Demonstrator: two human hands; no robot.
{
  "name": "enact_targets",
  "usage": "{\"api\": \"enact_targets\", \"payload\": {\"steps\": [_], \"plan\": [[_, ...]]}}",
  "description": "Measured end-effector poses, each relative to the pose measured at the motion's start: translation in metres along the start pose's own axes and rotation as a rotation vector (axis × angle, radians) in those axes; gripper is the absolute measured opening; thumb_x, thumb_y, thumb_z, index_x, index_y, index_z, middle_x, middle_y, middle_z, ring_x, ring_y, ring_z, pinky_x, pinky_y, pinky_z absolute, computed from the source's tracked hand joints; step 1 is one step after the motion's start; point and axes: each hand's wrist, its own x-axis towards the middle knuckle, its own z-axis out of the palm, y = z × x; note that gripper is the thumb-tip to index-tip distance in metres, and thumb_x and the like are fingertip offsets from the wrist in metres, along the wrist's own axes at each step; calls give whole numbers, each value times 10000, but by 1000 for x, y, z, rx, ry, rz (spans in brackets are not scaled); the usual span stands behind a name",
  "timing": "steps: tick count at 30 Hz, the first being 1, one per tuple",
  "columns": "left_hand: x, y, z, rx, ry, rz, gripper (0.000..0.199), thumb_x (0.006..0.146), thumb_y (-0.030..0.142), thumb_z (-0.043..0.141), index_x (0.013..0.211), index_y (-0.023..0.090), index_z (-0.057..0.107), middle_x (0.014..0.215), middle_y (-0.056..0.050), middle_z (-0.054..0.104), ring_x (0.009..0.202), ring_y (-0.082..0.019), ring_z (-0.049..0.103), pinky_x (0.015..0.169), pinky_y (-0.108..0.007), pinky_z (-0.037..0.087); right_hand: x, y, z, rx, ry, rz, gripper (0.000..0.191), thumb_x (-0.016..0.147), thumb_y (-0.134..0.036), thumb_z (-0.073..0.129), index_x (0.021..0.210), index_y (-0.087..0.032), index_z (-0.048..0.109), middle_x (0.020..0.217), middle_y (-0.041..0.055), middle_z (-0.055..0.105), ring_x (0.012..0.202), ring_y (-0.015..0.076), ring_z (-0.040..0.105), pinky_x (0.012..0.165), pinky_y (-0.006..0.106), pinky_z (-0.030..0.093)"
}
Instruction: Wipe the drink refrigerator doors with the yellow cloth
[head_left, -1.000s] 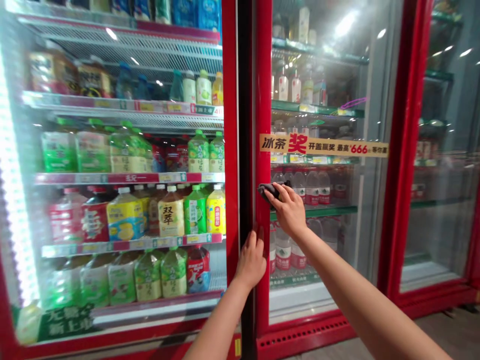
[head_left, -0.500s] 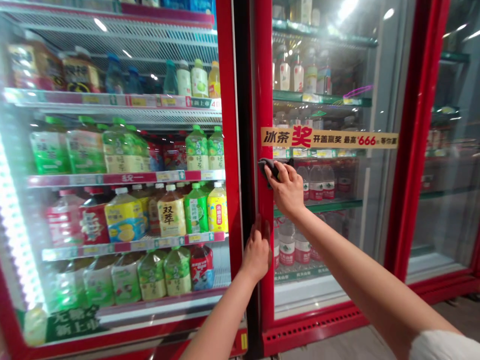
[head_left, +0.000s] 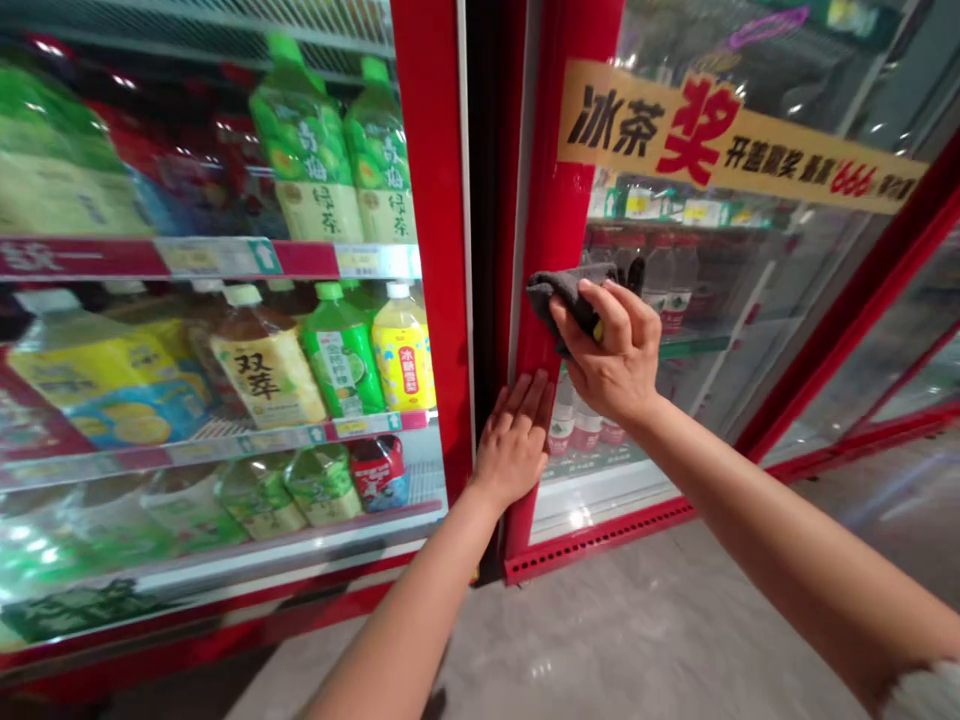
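Note:
A dark grey cloth (head_left: 559,290) is bunched under the fingers of my right hand (head_left: 619,350), against the red door frame (head_left: 561,200) of the right-hand fridge, just below a yellow strip with printed characters (head_left: 780,150). Lower and to the left, my left hand (head_left: 514,440) lies flat on the red frame near its left edge, fingers stretched upward, holding nothing. Part of the cloth is hidden behind my right fingers.
At the left, a lit fridge holds rows of bottles (head_left: 268,365) behind its red frame (head_left: 439,230). A dark gap (head_left: 491,220) separates the fridges. More bottles (head_left: 667,280) show through the right door's glass. Grey floor (head_left: 600,640) lies below.
The view has moved closer and tilted down. My left hand, raised and blurred before, now lies flat on the frame. My right hand with the cloth is lower below the yellow strip.

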Motion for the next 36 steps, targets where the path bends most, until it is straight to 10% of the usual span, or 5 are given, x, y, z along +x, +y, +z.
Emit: {"api": "enact_targets", "payload": {"steps": [7, 15, 36], "plan": [[1, 5, -23, 27, -16, -14, 732, 885, 68, 492, 1586, 223, 351, 1653, -70, 385, 1548, -243, 317, 1300, -474, 257, 22, 4, -3, 6, 22, 19, 437, 977, -342, 606, 1407, -420, 599, 1417, 31, 605, 1375, 294, 479, 1118, 465, 395], [40, -10, -96, 50, -150, 71, 455, 923, 139, 535, 1363, 212, 623, 1568, -86, 514, 1507, -247, 402, 1267, -475, 349, 42, 15, -28, 198, -72, -122, 327, 914, -403, 724, 1221, -513, 703, 1237, -39, 725, 1224, 216, 578, 1135, 411, 336], [251, -17, -297, -227, -84, -179, 826, 833, 29, 466, 1620, 140, 240, 1687, -167, 274, 1588, -288, 147, 1262, -488, 328, 356, 96, -95, 247, -17, 97, 391, 974, -151, 602, 1277, -372, 715, 1342, 57, 652, 1239, 252, 542, 1027, 426, 446]]}}
